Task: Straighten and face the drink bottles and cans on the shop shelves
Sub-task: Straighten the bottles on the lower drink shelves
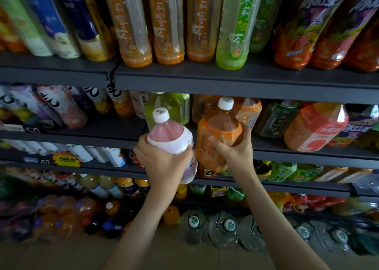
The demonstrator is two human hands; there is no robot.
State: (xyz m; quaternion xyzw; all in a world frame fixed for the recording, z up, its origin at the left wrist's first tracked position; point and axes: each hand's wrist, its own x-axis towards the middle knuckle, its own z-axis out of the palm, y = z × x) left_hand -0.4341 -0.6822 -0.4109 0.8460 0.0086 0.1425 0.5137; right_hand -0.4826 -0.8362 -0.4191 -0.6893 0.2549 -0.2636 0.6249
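My left hand [162, 161] grips a large pink bottle [171, 137] with a white cap and pale label, held in front of the second shelf [307, 153]. Beside it, my right hand [233, 148] grips a large orange tea bottle [217, 134] with a white cap. The two bottles stand close together, both roughly upright and off the shelf edge. Behind them on that shelf stand a yellow-green bottle [174, 105] and another orange bottle [249, 111].
The top shelf [225, 78] carries orange, green, blue and red tea bottles. A pink-orange bottle [315, 126] and a dark green one [276, 119] stand right of my hands. Lower shelves hold cans and small bottles. Clear water jugs [223, 228] sit on the floor.
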